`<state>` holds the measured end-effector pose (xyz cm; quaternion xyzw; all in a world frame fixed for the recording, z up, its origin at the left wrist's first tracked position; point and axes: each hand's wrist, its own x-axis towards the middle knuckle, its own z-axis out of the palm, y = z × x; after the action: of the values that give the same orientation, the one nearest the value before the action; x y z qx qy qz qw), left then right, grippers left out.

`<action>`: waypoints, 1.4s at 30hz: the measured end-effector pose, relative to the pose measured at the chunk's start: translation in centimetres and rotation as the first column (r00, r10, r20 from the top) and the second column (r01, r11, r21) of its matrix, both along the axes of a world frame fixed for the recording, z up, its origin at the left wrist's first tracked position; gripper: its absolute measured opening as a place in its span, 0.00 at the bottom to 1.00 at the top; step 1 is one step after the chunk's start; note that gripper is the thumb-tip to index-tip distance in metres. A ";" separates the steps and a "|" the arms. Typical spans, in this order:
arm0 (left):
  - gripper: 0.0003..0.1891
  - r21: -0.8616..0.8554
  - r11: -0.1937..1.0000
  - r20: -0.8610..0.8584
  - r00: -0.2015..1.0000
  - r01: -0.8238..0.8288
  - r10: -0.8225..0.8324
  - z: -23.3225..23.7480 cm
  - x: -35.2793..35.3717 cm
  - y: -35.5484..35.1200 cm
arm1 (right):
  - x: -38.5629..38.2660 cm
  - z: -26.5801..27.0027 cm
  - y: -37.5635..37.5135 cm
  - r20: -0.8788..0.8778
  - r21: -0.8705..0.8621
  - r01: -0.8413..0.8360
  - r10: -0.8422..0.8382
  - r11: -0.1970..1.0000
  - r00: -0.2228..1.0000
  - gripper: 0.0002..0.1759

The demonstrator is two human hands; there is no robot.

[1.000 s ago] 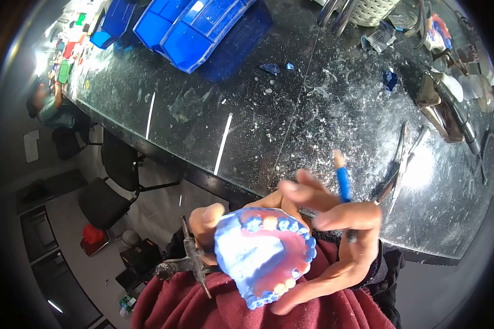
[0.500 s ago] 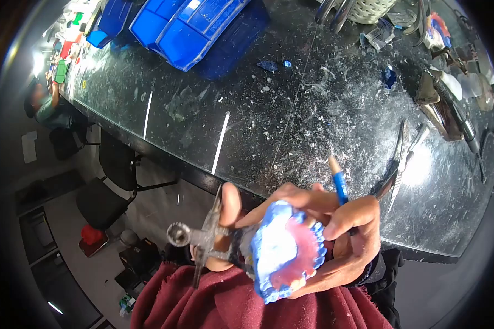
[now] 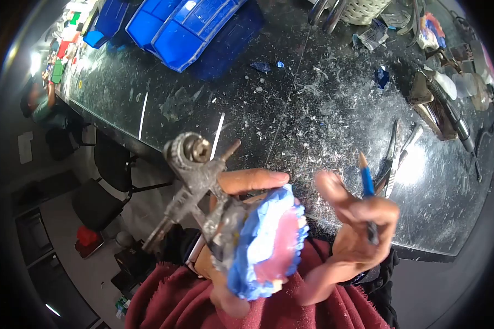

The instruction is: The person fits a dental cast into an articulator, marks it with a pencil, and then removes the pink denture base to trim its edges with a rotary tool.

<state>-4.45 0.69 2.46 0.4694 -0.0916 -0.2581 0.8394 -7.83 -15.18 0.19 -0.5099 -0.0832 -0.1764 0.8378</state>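
Observation:
Low in front of me, my left hand (image 3: 251,180) grips a metal dental articulator (image 3: 195,192), fingers along its far side and thumb below. Mounted on it is a blue and white dental cast (image 3: 266,233) with a pink wax denture base (image 3: 280,252) and a row of teeth along its edge. To the right, my right hand (image 3: 362,233) is apart from the cast, thumb and fingers spread and blurred. Tucked between its fingers is a slim blue pencil-like tool (image 3: 367,181), its tan pointed tip facing up the bench.
White and blue scraps litter the dark bench (image 3: 247,126). Metal tweezers (image 3: 395,159) lie right of my right hand. Blue bins (image 3: 184,41) and a white perforated basket (image 3: 365,10) stand at the back. Another person (image 3: 46,112) sits far left, beyond a black chair (image 3: 96,200).
My right hand has come off the cast and moved right, its fingers spreading, with the blue tool. My left hand has turned the articulator, its metal arm swinging upward, and the cast has shifted left.

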 end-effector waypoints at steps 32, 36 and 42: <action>0.43 -0.099 0.983 -0.329 0.937 -0.156 0.115 1.4 -1.6 0.2 | -1.0 -0.3 0.1 0.110 -0.270 0.089 -0.062 0.959 0.992 0.13; 0.42 -0.093 0.979 -0.408 0.904 -0.183 0.130 1.4 -1.8 0.6 | -1.0 -0.4 0.6 0.134 -0.242 0.145 -0.115 0.959 0.984 0.12; 0.40 0.016 0.982 -0.330 0.926 -0.190 0.184 1.4 -1.8 0.8 | -0.3 -0.4 0.2 0.179 -0.226 0.091 -0.050 0.970 0.983 0.10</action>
<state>-6.26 1.54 3.84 0.4195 0.0933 -0.2512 0.8673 -8.18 -14.98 -0.22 -0.5902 -0.1573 -0.2386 0.7550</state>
